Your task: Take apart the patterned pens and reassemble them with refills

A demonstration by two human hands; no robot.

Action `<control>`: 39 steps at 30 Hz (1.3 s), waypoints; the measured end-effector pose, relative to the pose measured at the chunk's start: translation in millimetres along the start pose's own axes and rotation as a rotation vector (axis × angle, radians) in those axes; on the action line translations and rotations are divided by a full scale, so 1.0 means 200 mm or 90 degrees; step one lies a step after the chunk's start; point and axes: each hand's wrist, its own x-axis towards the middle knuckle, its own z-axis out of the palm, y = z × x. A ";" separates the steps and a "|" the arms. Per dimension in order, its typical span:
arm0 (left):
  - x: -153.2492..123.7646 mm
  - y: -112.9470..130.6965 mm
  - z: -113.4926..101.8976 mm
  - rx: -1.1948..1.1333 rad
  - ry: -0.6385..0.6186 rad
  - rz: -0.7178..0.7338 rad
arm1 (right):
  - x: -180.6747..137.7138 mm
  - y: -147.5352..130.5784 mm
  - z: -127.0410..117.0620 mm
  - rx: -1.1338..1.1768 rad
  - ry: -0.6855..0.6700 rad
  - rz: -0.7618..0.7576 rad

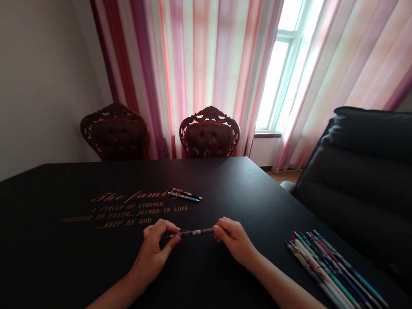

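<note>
A patterned pen (192, 232) is held level just above the black table (60, 249), between both my hands. My left hand (154, 253) pinches its left tip with fingers curled. My right hand (233, 242) grips the right end, fingers closed round it. Two more pens (186, 195) lie side by side farther back, by the gold lettering (127, 209).
A row of several patterned pens (326, 269) lies near the table's right front edge. A black padded chair (369, 176) stands close on the right. Two carved wooden chairs (209, 132) stand behind the table, before striped curtains and a window.
</note>
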 end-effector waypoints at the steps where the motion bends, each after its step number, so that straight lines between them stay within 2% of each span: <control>1: 0.00 0.01 0.00 0.009 0.008 0.034 | 0.00 0.00 0.01 0.017 -0.007 0.016; 4: -0.02 0.02 -0.01 0.022 0.035 0.108 | -0.01 0.01 0.03 0.098 -0.031 0.102; 6: -0.02 0.03 0.00 0.008 0.049 0.107 | -0.01 0.01 0.04 0.166 -0.044 0.144; 8: -0.02 0.03 0.00 -0.061 0.051 0.050 | -0.01 0.01 0.05 0.223 -0.038 0.149; 11: -0.01 0.02 0.01 -0.261 0.005 -0.078 | 0.00 0.01 0.06 0.249 0.011 0.130; 14: 0.02 0.01 0.02 -0.469 -0.050 -0.187 | 0.01 0.01 0.05 0.204 0.052 0.116; 16: 0.04 0.00 0.02 -0.586 -0.056 -0.250 | 0.00 0.01 0.05 0.167 0.061 0.106; 20: 0.05 -0.03 0.02 -0.734 -0.060 -0.321 | 0.00 -0.01 0.04 0.129 0.059 0.083; 26: 0.04 -0.04 0.00 -0.761 -0.086 -0.334 | 0.00 -0.04 0.02 0.097 0.055 0.056; 33: 0.06 -0.02 -0.01 -0.804 -0.048 -0.353 | -0.02 -0.04 0.06 0.059 0.034 0.034; 39: 0.07 -0.02 0.00 -0.815 -0.056 -0.349 | -0.02 -0.06 0.07 -0.008 0.024 -0.009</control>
